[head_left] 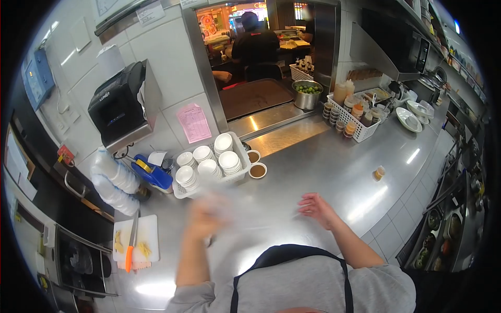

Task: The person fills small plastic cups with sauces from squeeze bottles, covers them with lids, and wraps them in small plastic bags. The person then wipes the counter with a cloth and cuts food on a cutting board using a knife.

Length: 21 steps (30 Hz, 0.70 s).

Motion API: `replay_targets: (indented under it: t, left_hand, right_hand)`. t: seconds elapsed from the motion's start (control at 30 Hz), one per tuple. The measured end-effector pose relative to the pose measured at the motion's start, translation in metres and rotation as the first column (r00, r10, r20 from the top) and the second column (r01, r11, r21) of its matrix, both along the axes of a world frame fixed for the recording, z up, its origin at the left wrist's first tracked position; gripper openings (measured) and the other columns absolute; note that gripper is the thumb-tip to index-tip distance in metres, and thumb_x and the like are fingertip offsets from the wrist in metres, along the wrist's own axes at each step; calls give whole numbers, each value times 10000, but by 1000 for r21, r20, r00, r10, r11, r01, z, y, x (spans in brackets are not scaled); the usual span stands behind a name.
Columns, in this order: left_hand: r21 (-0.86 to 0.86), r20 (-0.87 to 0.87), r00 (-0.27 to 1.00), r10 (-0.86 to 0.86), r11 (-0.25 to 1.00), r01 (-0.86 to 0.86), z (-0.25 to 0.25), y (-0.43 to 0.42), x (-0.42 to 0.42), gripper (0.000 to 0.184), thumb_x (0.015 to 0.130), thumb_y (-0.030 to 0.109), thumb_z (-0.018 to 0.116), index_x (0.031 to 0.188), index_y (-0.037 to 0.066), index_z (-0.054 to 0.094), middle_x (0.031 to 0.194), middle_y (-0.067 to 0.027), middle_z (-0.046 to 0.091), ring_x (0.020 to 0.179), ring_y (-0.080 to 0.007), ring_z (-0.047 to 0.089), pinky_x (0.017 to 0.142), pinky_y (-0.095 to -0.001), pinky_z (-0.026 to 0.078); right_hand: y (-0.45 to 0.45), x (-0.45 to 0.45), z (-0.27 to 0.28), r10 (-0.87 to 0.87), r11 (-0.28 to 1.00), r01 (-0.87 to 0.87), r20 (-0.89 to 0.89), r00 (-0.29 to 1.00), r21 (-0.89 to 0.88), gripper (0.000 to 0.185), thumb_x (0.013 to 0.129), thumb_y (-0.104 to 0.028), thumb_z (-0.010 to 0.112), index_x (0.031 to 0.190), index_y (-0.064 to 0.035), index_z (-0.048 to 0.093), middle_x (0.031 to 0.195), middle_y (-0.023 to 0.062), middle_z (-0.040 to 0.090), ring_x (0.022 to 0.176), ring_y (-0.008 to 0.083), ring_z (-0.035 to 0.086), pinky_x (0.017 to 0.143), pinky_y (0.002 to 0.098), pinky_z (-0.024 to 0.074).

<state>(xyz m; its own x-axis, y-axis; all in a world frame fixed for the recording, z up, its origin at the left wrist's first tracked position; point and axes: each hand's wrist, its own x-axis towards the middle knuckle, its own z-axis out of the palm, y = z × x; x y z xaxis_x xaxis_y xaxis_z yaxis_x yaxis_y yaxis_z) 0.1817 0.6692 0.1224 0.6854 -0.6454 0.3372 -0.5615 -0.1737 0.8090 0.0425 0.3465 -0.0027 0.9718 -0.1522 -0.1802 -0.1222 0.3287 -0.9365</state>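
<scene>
At the far left, a white rectangular cutting board (151, 224) lies on the brushed stainless-steel counter (297, 180), bearing a long knife with a bright orange handle (129, 258) and small yellow pieces (143, 250). Beyond it are bulky white stacks in clear wrapping (117, 180), then a blue tape dispenser with a yellow part (156, 175). Next, a white perforated plastic basket (243, 156) holds several stacks of round white bowls (209, 169).

In front of that basket is the person's left hand (209, 211), raised over the counter and badly smeared; whether its fingers are spread or pinched, I cannot tell. Just beside them, over the counter, is a pale, see-through, sheet-like thing (235, 206). It looks thin and whitish, with faint, soft edges and the steel showing through; its outline and material are too blurred to make out.

Behind it, beside the basket, sits a round white bowl of smooth brown liquid (257, 170). Farther right, the right hand (317, 209) is sharper, palm turned inward, fingers loosely bent and slightly apart, with nothing between them. Past it stands a small clear cup with orange-brown contents (379, 173).
</scene>
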Motion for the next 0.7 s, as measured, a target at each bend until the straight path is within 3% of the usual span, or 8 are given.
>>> replay_targets:
  t: [0.03,0.07,0.13,0.2,0.27,0.4,0.6,0.7]
  left_hand:
    - [191,-102,990,-93,975,111,-17,-31,-26,335,742,306,731,950,74,607,887,-54,616,823,-159,592,720,-285,469]
    - [-139,-254,912,-323,945,296,-23,-65,-52,355,756,320,712,953,51,591,906,-98,624,787,-197,600,694,-290,462]
    - [127,-145,948,-284,944,303,-53,-87,-68,344,808,325,657,990,43,585,919,-105,633,787,-215,609,693,-296,459]
    - [74,-143,957,-251,962,264,-90,-93,-81,334,836,332,622,1001,45,584,894,-91,630,764,-198,599,680,-293,454]
    - [13,-134,969,-207,978,210,-122,-94,-94,328,864,338,587,1013,46,583,870,-77,627,741,-180,590,667,-290,448]
    - [-180,-583,807,-92,984,-18,-128,-112,-128,251,898,287,543,926,39,567,753,-17,545,688,-108,517,623,-254,421]
    - [-350,-559,828,46,892,-286,-116,-136,-155,151,900,145,502,822,40,578,753,7,542,701,-75,500,659,-218,404]
    - [-456,-778,567,-270,863,-216,-97,-147,-167,72,871,127,537,836,65,542,761,18,527,713,-64,488,654,-197,380]
  right_hand:
    - [13,0,20,108,986,-120,101,989,116,672,863,-642,338,1211,-77,441,1087,85,568,997,165,543,878,322,426]
    - [20,2,30,116,985,-128,103,988,114,672,863,-642,338,1211,-77,441,1087,85,568,997,165,543,878,322,426]
    - [26,1,46,316,933,-352,293,902,79,669,886,-632,286,1256,-88,408,1107,64,527,987,160,533,907,312,405]
    - [28,-9,52,359,909,-397,242,901,129,574,901,-550,399,1225,-79,451,1056,45,541,996,160,524,899,311,405]
    - [32,-15,47,460,747,-338,77,885,-573,425,878,-390,565,1157,-75,508,1025,33,559,971,157,533,873,308,415]
    - [42,-40,23,414,667,-112,241,878,-737,273,755,-192,716,956,-68,578,925,45,572,877,149,545,784,282,438]
    - [-11,-47,-20,232,794,-99,149,961,-600,246,727,-24,655,941,-64,539,866,30,543,829,122,563,695,267,455]
    - [-35,-44,-20,69,908,-1,148,987,-420,298,766,-1,611,1028,-78,494,887,27,550,822,118,554,685,254,443]
